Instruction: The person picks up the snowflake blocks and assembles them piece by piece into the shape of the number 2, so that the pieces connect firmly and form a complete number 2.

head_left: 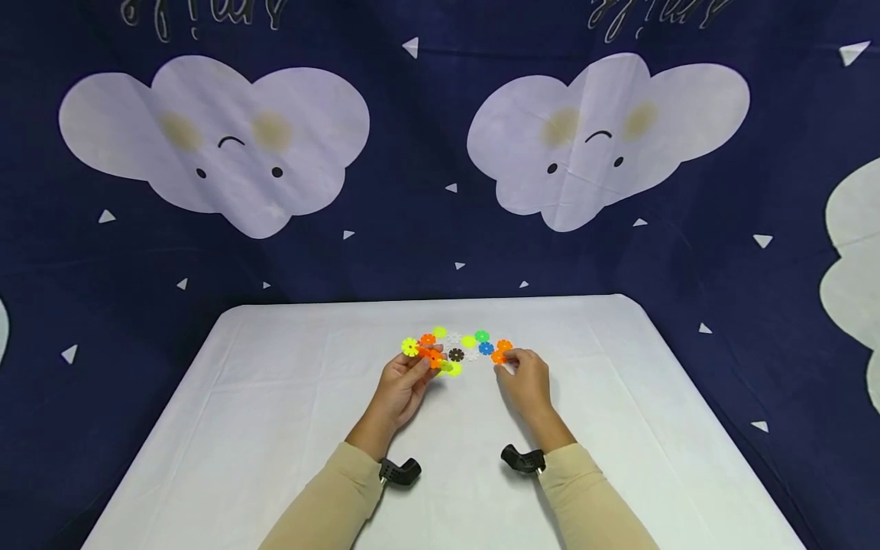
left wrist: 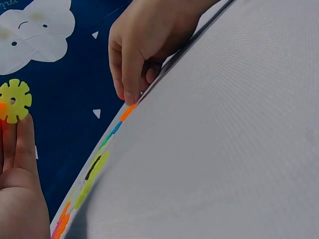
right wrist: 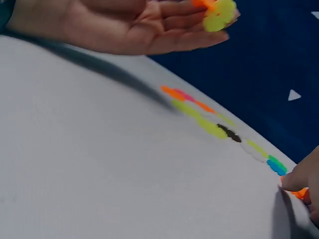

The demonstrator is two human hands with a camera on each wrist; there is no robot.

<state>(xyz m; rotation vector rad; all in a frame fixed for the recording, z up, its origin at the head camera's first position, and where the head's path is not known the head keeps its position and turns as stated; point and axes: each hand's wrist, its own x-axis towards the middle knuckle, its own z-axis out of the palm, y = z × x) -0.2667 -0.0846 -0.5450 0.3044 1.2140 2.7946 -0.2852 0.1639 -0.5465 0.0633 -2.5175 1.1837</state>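
Beige sleeves [head_left: 333, 496] up front. Pinching linked snowflake discs [right wrist: 218, 17] in left hand [head_left: 404, 389], orange disc [head_left: 498, 357] in right hand [head_left: 528, 382]; other discs [head_left: 456, 354] spread across desk [head_left: 454, 481], probably for easy grabbing.

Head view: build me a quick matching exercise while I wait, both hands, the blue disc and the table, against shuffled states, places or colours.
1. Left hand
2. Right hand
3. Blue disc
4. Table

A. Low, touching an orange disc
B. White
C. Raised, holding a yellow disc
D. Beside the green disc

Pairs: 1-C, 2-A, 3-D, 4-B
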